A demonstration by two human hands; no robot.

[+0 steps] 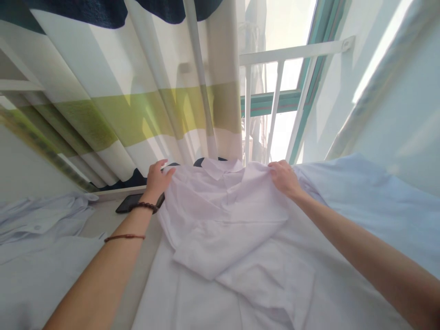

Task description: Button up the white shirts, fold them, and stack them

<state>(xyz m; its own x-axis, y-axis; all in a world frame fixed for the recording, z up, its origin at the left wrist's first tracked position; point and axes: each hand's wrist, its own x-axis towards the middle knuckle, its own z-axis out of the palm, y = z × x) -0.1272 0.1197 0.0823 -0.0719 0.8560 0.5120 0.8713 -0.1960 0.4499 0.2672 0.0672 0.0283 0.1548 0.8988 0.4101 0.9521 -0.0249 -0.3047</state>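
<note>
A white collared shirt lies spread in front of me, collar at the far end and sleeves folded across its front. At its left shoulder is my left hand, thumb and fingers apart, the thumb by the fabric's edge. My right hand pinches the cloth at the right shoulder. The fingertips of that hand are partly hidden. Two dark bracelets circle my left wrist and forearm.
A black flat device, perhaps a phone, lies beside my left wrist. More white garments are at the left, and pale blue cloth at the right. Behind hang a striped curtain and a white railing before the window.
</note>
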